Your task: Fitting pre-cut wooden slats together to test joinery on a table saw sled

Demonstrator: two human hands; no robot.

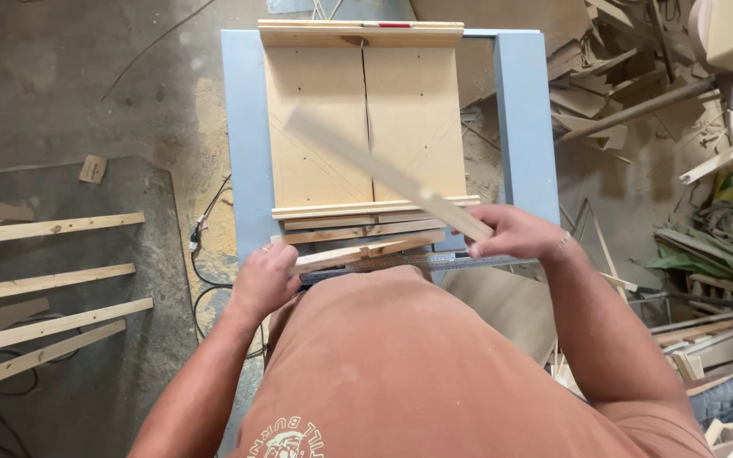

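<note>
My right hand [515, 233] grips one end of a long pale wooden strip [383, 174], which slants up and left over the plywood sled [413, 127] and looks motion-blurred. My left hand [265, 280] rests closed on the near end of another wooden strip [358, 252] lying in a small stack at the sled's near edge. The sled sits on a blue-grey saw table [523, 119] with a slot down its middle. A metal ruler [460, 263] lies along the table's near edge by my orange shirt.
Several long wooden strips [44, 280] lie on the floor at left, on a dark mat. Sawdust and a black cable [205, 254] lie beside the table. Offcuts and scrap boards [638, 93] are piled at right.
</note>
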